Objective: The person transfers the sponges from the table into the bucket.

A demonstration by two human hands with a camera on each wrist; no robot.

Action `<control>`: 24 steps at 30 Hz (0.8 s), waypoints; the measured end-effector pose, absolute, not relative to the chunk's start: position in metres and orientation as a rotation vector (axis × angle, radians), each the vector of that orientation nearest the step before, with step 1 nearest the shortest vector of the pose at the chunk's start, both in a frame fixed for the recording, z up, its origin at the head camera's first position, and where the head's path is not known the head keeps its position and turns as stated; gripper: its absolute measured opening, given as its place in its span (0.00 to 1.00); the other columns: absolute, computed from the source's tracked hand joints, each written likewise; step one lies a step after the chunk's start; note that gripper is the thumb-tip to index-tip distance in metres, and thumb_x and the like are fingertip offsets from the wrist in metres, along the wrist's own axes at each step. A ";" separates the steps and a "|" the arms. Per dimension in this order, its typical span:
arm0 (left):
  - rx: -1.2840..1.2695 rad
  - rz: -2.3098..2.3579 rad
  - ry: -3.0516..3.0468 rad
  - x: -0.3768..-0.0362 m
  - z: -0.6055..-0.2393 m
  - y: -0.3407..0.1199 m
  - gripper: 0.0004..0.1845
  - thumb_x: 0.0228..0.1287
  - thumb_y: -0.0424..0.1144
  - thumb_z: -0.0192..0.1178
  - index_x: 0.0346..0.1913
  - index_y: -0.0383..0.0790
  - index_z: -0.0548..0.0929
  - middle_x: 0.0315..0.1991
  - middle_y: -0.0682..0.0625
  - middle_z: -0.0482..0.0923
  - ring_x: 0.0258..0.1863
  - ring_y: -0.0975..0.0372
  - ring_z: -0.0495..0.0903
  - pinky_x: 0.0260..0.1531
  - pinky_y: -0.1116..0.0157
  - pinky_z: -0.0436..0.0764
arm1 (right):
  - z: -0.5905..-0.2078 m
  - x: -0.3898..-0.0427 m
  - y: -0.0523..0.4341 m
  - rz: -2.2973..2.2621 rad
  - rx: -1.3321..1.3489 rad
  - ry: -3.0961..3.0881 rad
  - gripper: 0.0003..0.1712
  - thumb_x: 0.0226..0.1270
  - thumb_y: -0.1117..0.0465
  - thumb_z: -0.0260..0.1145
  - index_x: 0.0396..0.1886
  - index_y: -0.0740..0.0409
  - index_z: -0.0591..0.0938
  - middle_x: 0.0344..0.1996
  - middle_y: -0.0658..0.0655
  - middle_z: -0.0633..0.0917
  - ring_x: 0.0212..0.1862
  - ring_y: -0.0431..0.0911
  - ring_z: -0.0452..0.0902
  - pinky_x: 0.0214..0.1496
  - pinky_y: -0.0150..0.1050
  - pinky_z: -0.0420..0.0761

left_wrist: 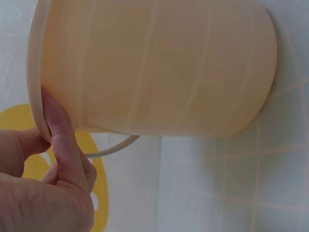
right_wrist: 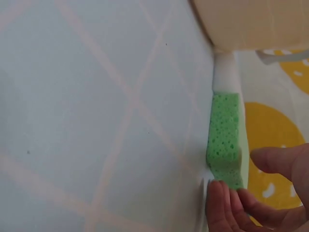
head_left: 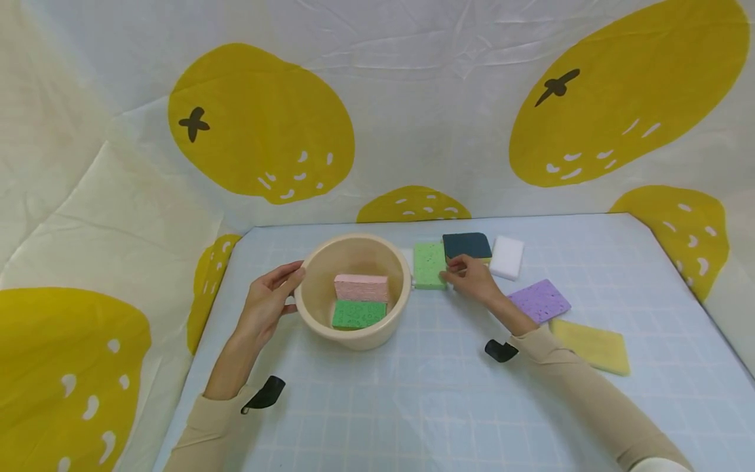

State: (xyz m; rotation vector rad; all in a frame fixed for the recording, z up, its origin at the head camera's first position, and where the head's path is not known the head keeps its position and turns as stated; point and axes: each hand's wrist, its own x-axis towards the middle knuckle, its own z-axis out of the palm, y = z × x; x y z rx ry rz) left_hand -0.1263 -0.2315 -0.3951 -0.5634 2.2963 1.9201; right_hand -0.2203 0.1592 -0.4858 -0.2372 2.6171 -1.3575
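The light green sponge [head_left: 429, 265] lies flat on the table just right of centre in the head view, between the beige bowl [head_left: 352, 288] and the dark teal sponge [head_left: 466, 246]. The right hand [head_left: 472, 278] meets it at its right edge: the fingertips [right_wrist: 227, 205] are tucked under the near corner with the thumb above it, a narrow pinch on the sponge's edge, as the right wrist view shows at its lower right. The sponge's far end nearly meets the bowl's wall.

The left hand [head_left: 268, 303] sits at the bowl's left side in the centre-left of the head view. In the left wrist view its fingers [left_wrist: 60, 130] are curled against the rim [left_wrist: 36, 72], gripping it. Inside the bowl lie a pink sponge [head_left: 362, 287] and, in front of it, a darker green sponge [head_left: 358, 314].

The table [head_left: 413, 393] carries a pale blue cloth with a light grid. To the right of the hand lie a white sponge [head_left: 507, 257], a purple sponge [head_left: 539, 301] and, nearer the lower right, a yellow sponge [head_left: 592, 345]. A white backdrop [head_left: 413, 98] printed with large yellow fruit shapes hangs behind and along both sides.

Both forearms come up from the bottom edge in beige sleeves [head_left: 584, 387], each with a black strap at the wrist. The right arm runs diagonally toward the centre, the left rises more steeply toward the bowl.
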 end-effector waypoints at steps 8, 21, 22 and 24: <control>-0.553 1.911 2.294 -0.125 -0.395 -0.232 0.30 0.71 0.55 0.65 0.69 0.45 0.77 0.62 0.47 0.79 0.42 0.63 0.79 0.36 0.69 0.87 | -0.489 -0.221 0.154 -1.301 -0.184 2.636 0.27 0.73 0.55 0.69 0.58 0.73 0.76 0.53 0.71 0.82 0.55 0.62 0.80 0.54 0.49 0.84; -0.541 1.919 2.298 -0.125 -0.395 -0.231 0.29 0.71 0.54 0.65 0.69 0.45 0.77 0.62 0.47 0.79 0.42 0.63 0.79 0.36 0.68 0.87 | -0.490 -0.224 0.142 -1.257 -0.105 2.669 0.28 0.70 0.54 0.71 0.55 0.73 0.76 0.51 0.70 0.82 0.50 0.58 0.79 0.50 0.47 0.83; -0.541 1.922 2.298 -0.125 -0.395 -0.231 0.29 0.71 0.54 0.65 0.69 0.44 0.77 0.62 0.47 0.79 0.42 0.63 0.79 0.36 0.68 0.87 | -0.489 -0.224 0.141 -1.250 -0.103 2.670 0.28 0.70 0.54 0.71 0.56 0.73 0.75 0.51 0.70 0.81 0.51 0.58 0.78 0.51 0.47 0.82; -0.538 1.929 2.297 -0.125 -0.395 -0.231 0.29 0.71 0.54 0.65 0.69 0.44 0.77 0.62 0.47 0.79 0.41 0.64 0.79 0.35 0.69 0.87 | -0.488 -0.224 0.140 -1.246 -0.107 2.674 0.28 0.70 0.54 0.70 0.56 0.73 0.74 0.52 0.71 0.81 0.53 0.59 0.78 0.53 0.49 0.82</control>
